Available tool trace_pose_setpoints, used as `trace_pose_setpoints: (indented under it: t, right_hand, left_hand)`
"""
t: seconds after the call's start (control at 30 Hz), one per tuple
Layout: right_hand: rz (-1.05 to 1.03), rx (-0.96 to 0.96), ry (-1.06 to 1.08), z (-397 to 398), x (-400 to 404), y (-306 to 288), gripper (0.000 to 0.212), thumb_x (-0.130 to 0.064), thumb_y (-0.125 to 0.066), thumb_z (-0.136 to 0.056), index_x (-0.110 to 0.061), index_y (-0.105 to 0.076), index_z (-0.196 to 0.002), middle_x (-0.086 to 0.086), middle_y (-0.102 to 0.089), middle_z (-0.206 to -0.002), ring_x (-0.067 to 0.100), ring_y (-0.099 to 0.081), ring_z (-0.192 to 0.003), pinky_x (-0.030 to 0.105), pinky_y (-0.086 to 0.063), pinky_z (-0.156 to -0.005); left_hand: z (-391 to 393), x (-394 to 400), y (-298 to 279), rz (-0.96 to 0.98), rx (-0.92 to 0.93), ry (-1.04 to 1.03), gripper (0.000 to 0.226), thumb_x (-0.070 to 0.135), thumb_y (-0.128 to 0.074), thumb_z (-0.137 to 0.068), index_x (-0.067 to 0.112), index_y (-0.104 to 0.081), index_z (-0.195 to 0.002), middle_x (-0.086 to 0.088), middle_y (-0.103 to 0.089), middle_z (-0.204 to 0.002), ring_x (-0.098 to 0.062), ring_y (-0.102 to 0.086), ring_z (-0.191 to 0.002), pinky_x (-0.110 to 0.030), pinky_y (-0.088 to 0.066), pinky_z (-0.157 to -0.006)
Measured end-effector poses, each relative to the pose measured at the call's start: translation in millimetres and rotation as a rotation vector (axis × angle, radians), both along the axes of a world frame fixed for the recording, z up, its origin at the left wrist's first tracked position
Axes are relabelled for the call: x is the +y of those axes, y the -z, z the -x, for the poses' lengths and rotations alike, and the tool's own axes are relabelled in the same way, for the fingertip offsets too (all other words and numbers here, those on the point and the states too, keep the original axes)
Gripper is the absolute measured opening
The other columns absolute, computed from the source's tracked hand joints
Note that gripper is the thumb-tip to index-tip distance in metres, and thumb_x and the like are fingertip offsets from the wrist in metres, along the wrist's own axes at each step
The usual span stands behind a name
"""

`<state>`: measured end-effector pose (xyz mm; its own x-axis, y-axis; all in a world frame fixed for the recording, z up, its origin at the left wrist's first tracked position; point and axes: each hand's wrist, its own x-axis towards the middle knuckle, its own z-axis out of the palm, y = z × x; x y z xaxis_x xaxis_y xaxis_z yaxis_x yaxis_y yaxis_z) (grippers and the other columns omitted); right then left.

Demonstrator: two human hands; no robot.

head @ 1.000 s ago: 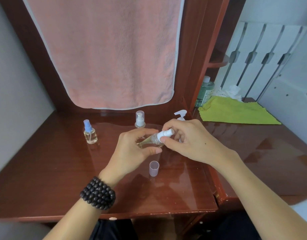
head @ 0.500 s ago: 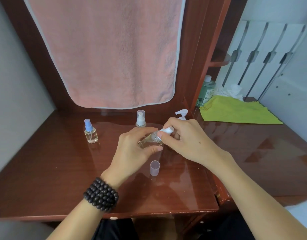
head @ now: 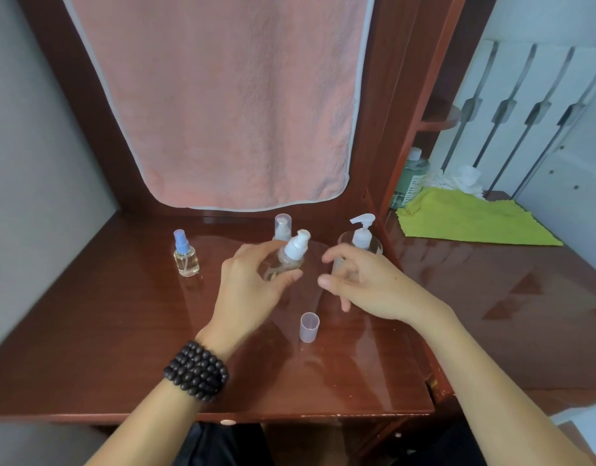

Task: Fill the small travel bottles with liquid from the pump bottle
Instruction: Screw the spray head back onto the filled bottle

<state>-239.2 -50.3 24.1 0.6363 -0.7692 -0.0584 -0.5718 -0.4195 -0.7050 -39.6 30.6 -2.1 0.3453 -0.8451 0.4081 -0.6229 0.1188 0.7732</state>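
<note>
Released by the right hand [head: 367, 284], now slack-fingered and empty, the small clear white-topped travel bottle [head: 288, 255] stands upright in the left hand [head: 252, 284]'s grip, beside the large clear pump bottle [head: 361, 242]; its top seems refitted, so capping likely follows.

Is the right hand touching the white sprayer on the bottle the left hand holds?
Apart. Head view shows bare desk between the right hand and the white sprayer.

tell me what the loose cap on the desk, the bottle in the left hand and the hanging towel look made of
Loose cap: translucent, frosted-looking plastic; the desk colour shows through it.
Small bottle held by the left hand: clear body, plastic or glass, can't tell; opaque white plastic pump top.
Pink towel: soft, matte fabric with a fuzzy nap and pale stitched edging.
</note>
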Motion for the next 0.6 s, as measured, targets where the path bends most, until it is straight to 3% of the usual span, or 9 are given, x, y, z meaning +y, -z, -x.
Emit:
trace_pose_setpoints:
  t: [0.07,0.13,0.2,0.3,0.37,0.43,0.5,0.6]
  right_hand:
    - [0.030,0.127,-0.051,-2,1,13,0.026,-0.040,-0.065,-0.094,-0.029,-0.060,-0.117,-0.006,-0.068,-0.077,0.010,-0.068,-0.071,0.028,-0.054,-0.073]
    - [0.084,0.252,-0.110,-11,7,27,0.035,-0.047,-0.068,-0.089,-0.031,-0.061,-0.119,-0.007,-0.064,-0.094,0.012,-0.062,-0.082,0.032,-0.053,-0.080]
    - [0.120,0.350,-0.152,-22,15,38,0.039,-0.050,-0.069,-0.084,-0.032,-0.061,-0.118,-0.004,-0.055,-0.102,0.011,-0.052,-0.091,0.034,-0.049,-0.086]
    - [0.139,0.311,-0.183,-31,20,48,0.016,-0.039,-0.074,-0.082,-0.031,-0.060,-0.083,-0.010,-0.054,-0.086,0.013,-0.056,-0.085,0.033,-0.051,-0.076]
    - [0.118,0.294,-0.181,-31,17,52,0.023,-0.032,-0.074,-0.082,-0.032,-0.054,-0.070,-0.014,-0.056,-0.076,0.011,-0.058,-0.078,0.028,-0.049,-0.069]
    - [0.080,0.215,-0.079,-29,12,44,0.020,-0.039,-0.071,-0.080,-0.029,-0.058,-0.070,-0.011,-0.063,-0.072,0.005,-0.061,-0.072,0.022,-0.048,-0.065]
    - [0.026,0.000,0.108,-25,7,25,0.029,-0.052,-0.064,-0.077,-0.023,-0.065,-0.078,-0.008,-0.069,-0.070,0.005,-0.063,-0.066,0.024,-0.050,-0.065]
    - [-0.090,-0.397,0.212,-17,-3,-10,0.019,-0.039,-0.054,-0.097,-0.025,-0.067,-0.098,0.000,-0.059,-0.062,0.011,-0.055,-0.060,0.028,-0.043,-0.068]
  left_hand:
    - [-5,1,0,-0.016,0.081,0.006,0.044,0.029,-0.087,-0.077,0.034,-0.071,-0.118,0.011,-0.070,-0.101,-0.003,-0.065,-0.095,-0.007,-0.043,-0.085]
    - [-5,2,-1,-0.020,0.129,0.026,0.043,0.029,-0.086,-0.078,0.032,-0.072,-0.118,0.012,-0.074,-0.100,-0.006,-0.068,-0.093,-0.015,-0.048,-0.086]
    - [-2,2,-4,-0.013,0.162,0.039,0.038,0.024,-0.086,-0.078,0.029,-0.073,-0.114,0.012,-0.076,-0.095,-0.006,-0.070,-0.084,-0.011,-0.048,-0.079]
    - [2,4,-9,-0.005,0.192,0.062,0.037,0.018,-0.086,-0.078,0.036,-0.071,-0.106,0.009,-0.077,-0.089,-0.006,-0.070,-0.080,-0.006,-0.048,-0.071]
    - [2,5,-8,-0.012,0.198,0.066,0.038,0.017,-0.086,-0.078,0.036,-0.071,-0.107,0.005,-0.077,-0.090,-0.010,-0.070,-0.083,-0.009,-0.051,-0.072]
    - [-1,6,-7,-0.019,0.221,0.070,0.036,0.017,-0.087,-0.077,0.032,-0.073,-0.107,0.006,-0.078,-0.090,-0.010,-0.071,-0.084,-0.010,-0.052,-0.074]
    - [-3,6,-4,-0.026,0.231,0.083,0.036,0.018,-0.087,-0.077,0.027,-0.075,-0.109,0.009,-0.078,-0.091,-0.008,-0.072,-0.084,-0.011,-0.052,-0.078]
    - [0,7,-3,-0.054,0.251,0.123,0.039,0.018,-0.087,-0.078,0.025,-0.075,-0.114,0.009,-0.078,-0.091,-0.009,-0.073,-0.084,-0.010,-0.053,-0.074]
